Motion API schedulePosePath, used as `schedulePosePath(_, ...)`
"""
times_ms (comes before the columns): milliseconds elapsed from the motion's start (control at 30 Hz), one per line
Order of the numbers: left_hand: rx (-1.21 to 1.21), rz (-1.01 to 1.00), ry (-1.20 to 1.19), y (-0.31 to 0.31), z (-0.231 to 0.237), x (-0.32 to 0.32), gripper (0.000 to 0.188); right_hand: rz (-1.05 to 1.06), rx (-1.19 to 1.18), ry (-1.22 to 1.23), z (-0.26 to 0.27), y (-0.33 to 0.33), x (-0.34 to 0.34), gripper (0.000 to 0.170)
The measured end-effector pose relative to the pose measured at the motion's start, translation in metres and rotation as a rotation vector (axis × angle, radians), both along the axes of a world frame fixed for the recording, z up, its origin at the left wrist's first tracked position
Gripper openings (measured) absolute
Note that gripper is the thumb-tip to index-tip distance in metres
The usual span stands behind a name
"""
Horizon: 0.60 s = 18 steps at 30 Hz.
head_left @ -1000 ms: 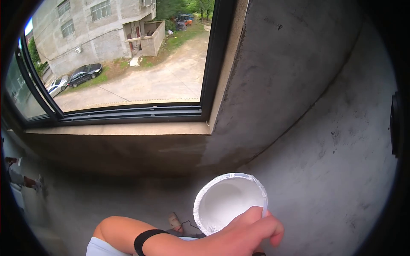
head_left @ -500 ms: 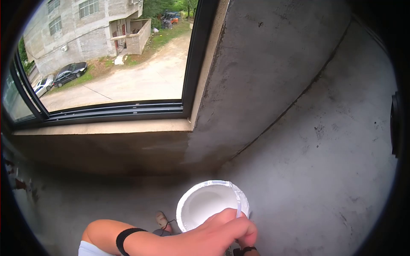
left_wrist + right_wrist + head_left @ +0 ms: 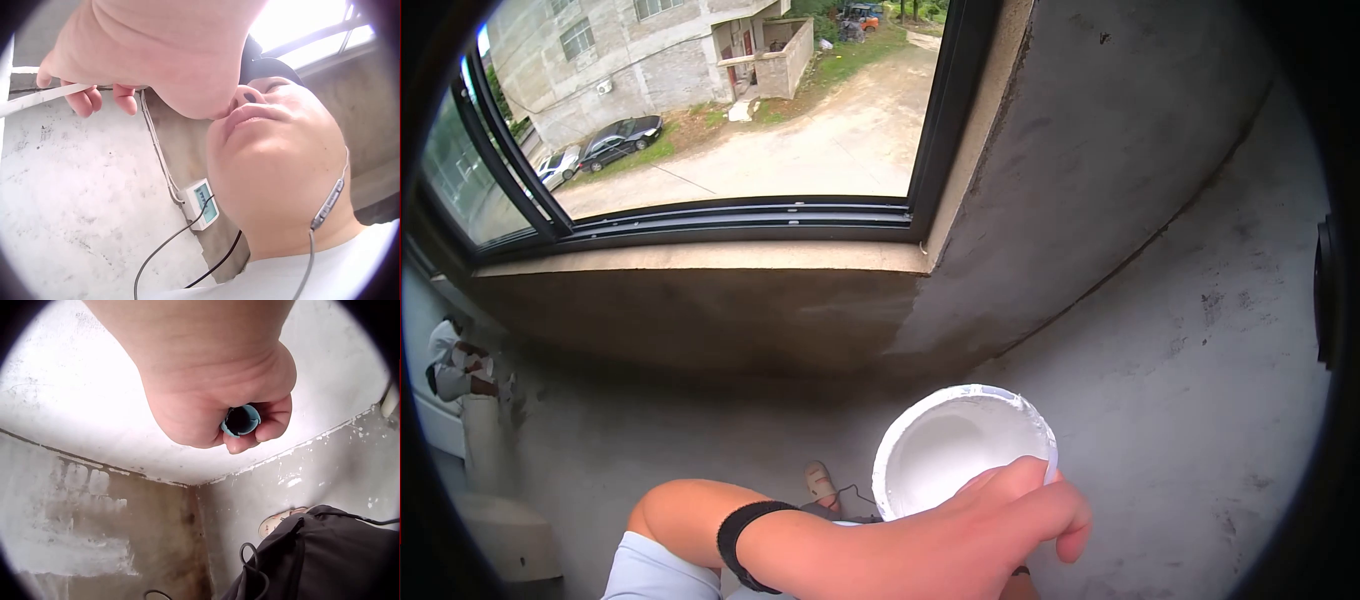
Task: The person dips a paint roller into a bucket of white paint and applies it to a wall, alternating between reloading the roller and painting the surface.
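My left hand (image 3: 1000, 520) curls its fingers round the handle of a white bucket (image 3: 887, 445), at the side of its rim nearest my fingers. In the left wrist view the handle shows as a pale strip (image 3: 47, 97) running out from under the fingers. The bucket's inside is white, and its rim is crusted with white material. My right hand (image 3: 219, 403) grips a hollow teal tube (image 3: 252, 413), with its open end facing the camera; its other end is hidden. In the head view that hand is mostly hidden beneath my left arm.
A black-framed window (image 3: 750, 222) with a bare sill stands ahead over a grey plastered wall (image 3: 1090, 180). My sandalled foot (image 3: 822, 484) is on the floor left of the bucket. Another person (image 3: 460, 360) sits at the far left. Dark cables (image 3: 253, 556) hang by my clothing.
The head view swung right, then back left, so the window and bucket shifted left and then right in it. The seated person shows more fully now. The left hand keeps its grip.
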<state>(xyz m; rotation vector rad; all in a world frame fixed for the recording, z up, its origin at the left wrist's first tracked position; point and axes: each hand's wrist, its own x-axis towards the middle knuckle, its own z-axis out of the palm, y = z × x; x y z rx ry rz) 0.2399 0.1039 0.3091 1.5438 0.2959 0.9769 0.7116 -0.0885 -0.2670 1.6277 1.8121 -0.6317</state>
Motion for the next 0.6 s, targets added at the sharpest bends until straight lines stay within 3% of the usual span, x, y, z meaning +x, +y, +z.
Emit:
schedulePosePath(33,-0.005,0.001,0.001,0.0,-0.001,0.0,0.092,-0.02,0.006,0.001,0.006,0.003,-0.004,0.013)
schedulePosePath(200,0.047,0.001,0.164,0.003,-0.006,0.001,0.01,0.008,-0.017,-0.042,0.013,0.006,-0.008,0.015)
schedulePosePath(333,0.047,-0.025,0.148,0.002,-0.011,0.001,0.015,0.002,-0.052,-0.089,0.015,0.01,-0.014,0.02)
schedulePosePath(400,0.112,0.155,0.129,-0.004,0.0,-0.001,0.073,0.012,-0.041,-0.116,0.032,0.014,-0.028,0.022)
schedulePosePath(433,0.116,0.147,0.125,-0.004,-0.002,-0.001,0.073,-0.822,0.05,0.213,0.051,0.015,-0.037,0.013)
schedulePosePath(467,0.047,0.139,0.221,-0.003,-0.008,-0.001,0.045,-1.652,0.154,0.558,0.079,0.021,-0.052,0.012)
schedulePosePath(500,-0.016,0.124,0.319,0.0,-0.013,-0.002,0.02,-1.669,0.169,0.561,0.089,0.023,-0.055,0.012)
schedulePosePath(567,-0.044,0.156,0.28,0.009,-0.022,-0.005,0.024,-1.08,0.295,0.672,0.107,0.019,-0.058,0.012)
schedulePosePath(600,-0.093,0.175,0.261,0.014,-0.035,-0.006,0.02,-1.109,0.312,0.67,0.106,0.022,-0.057,0.012)
